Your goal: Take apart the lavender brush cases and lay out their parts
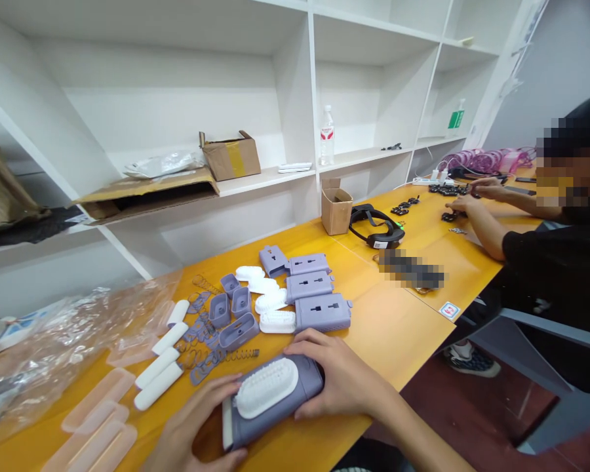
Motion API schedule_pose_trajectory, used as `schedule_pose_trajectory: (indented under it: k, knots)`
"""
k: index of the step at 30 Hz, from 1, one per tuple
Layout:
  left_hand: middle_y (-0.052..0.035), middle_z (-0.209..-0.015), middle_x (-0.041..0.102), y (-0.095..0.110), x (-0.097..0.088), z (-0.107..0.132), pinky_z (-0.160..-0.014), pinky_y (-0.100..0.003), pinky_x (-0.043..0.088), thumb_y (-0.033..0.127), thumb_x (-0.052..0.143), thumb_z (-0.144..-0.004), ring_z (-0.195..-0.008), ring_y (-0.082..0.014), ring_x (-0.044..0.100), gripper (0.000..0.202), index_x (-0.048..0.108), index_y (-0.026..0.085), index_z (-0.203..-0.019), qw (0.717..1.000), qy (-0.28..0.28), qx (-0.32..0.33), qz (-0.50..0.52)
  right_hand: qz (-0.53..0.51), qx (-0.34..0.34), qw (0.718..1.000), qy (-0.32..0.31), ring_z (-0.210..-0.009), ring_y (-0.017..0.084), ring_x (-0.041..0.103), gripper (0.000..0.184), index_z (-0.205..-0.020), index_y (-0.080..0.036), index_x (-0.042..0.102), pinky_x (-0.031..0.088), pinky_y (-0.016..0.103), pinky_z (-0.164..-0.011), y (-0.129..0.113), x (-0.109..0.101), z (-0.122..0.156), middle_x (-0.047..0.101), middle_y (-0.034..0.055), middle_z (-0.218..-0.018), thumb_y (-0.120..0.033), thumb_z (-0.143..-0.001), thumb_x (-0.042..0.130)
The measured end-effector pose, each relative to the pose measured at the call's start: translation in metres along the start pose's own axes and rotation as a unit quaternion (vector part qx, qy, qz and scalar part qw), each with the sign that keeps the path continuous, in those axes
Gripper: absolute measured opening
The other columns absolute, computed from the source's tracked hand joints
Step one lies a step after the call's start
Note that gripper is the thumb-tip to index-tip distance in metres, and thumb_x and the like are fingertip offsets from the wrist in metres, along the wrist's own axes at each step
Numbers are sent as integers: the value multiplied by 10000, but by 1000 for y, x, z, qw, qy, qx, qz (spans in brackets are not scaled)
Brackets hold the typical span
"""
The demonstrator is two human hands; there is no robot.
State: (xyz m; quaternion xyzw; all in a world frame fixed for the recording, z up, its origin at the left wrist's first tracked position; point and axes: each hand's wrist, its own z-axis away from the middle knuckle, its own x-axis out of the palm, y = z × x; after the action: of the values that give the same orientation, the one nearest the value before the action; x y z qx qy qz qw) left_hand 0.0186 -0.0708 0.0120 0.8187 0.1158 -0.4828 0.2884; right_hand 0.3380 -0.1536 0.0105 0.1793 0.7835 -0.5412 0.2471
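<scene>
Both my hands hold a purple plastic case (295, 400) with a white bristled brush head (266, 387) set in its top, resting on the orange table (398, 328). My right hand (337, 377) wraps round the case's right end, fingers curled over it. My left hand (191, 432) grips its left end from below. Just beyond lie three more purple cases (322, 311), several white brush heads (275, 321), small purple cups (229, 305), white oblong caps (160, 367), purple flat pieces and metal springs (216, 357).
Clear plastic bags (49, 341) and pink translucent trays (96, 419) lie at the left. A small cardboard box (335, 208) and a black headset (376, 226) sit further back. A person in black (560, 262) works at the right with small black parts. White shelves stand behind.
</scene>
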Motion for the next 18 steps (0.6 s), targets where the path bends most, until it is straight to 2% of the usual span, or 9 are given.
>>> schedule_pose_trajectory:
  k: [6,10,15,18]
  knots:
    - [-37,-1277,790,1,-4,-1,-892,-409,685,464,862,-774,-1048,-310,805,397,745,346,-1135,1000,10,-2,9,-6,-1,1000,3,-1202,295,656,830,-1391,-323,644,504,434,-1051,1,-1,0,635,57,-1392,-386,-622,949]
    - [-35,-1277,790,0,-2,-1,-876,-399,685,485,875,-758,-1039,-313,807,325,755,323,-1013,1000,-4,-3,16,-6,-4,1000,-6,-1202,292,655,803,-1377,-332,652,497,434,-1056,0,-2,-1,635,47,-1384,-373,-628,938]
    - [-47,-1310,774,-4,-4,-3,-916,-404,668,479,886,-752,-1090,-314,792,405,746,348,-1109,999,-25,-6,30,-1,4,1000,-6,-1210,292,647,807,-1383,-330,642,494,442,-1064,-1,-2,-1,630,44,-1404,-376,-631,934]
    - [-59,-1311,770,-6,-8,-3,-927,-402,660,528,900,-726,-1113,-323,781,449,759,347,-1112,998,-47,-14,47,-5,1,1000,-9,-1221,285,646,800,-1385,-340,640,492,439,-1068,0,-2,0,628,36,-1416,-376,-643,936]
